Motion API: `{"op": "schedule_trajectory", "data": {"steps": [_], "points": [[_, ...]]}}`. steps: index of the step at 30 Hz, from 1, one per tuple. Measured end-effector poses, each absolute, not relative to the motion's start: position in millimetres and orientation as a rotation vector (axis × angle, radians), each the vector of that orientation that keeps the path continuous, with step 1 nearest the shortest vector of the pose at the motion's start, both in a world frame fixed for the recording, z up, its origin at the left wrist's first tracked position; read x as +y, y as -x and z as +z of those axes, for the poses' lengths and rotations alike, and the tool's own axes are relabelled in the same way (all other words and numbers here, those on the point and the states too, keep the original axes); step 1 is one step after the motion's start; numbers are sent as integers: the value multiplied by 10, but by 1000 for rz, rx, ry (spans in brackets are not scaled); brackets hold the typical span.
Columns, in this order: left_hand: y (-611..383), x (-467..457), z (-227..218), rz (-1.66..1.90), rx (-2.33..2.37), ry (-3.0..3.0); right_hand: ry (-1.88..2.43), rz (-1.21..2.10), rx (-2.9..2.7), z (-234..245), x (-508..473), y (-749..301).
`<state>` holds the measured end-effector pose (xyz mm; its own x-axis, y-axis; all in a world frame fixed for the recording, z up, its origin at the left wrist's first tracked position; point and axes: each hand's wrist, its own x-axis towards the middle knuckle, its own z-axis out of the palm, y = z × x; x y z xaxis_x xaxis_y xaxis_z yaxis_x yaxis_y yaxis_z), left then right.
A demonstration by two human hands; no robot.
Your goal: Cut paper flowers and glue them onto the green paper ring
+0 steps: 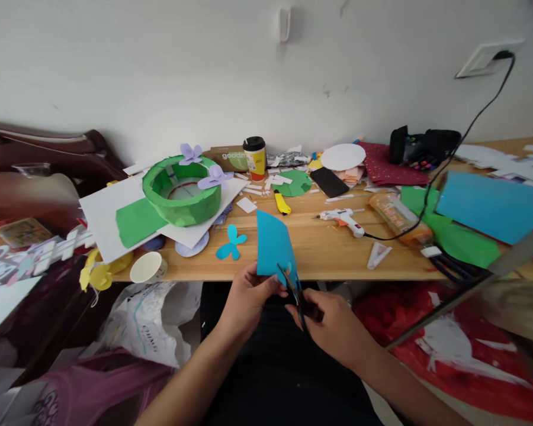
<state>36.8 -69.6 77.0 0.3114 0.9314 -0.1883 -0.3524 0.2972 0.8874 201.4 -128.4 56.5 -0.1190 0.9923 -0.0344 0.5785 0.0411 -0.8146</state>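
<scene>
My left hand [247, 299] pinches the lower edge of a blue paper sheet [273, 245], holding it upright just below the table's front edge. My right hand [333, 322] grips black scissors [295, 290], whose blades are in the sheet's lower right edge. A cut-out blue paper butterfly [231, 242] lies on the wooden table [328, 248] just left of the sheet.
A green paper ring [181, 189] with lilac butterflies sits on white card at the left. A coffee cup [254, 157], yellow utility knife [282, 203], corded glue gun [343, 219], paper cup [147, 267], coloured sheets [493, 207] and scraps crowd the table. Bags lie below.
</scene>
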Motion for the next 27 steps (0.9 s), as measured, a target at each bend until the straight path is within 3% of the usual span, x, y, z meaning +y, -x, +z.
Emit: {"op": "schedule_trajectory", "data": {"steps": [27], "points": [[-362, -718, 816, 969, 958, -1108, 1573, 856, -1766, 361, -1232, -2013]]}}
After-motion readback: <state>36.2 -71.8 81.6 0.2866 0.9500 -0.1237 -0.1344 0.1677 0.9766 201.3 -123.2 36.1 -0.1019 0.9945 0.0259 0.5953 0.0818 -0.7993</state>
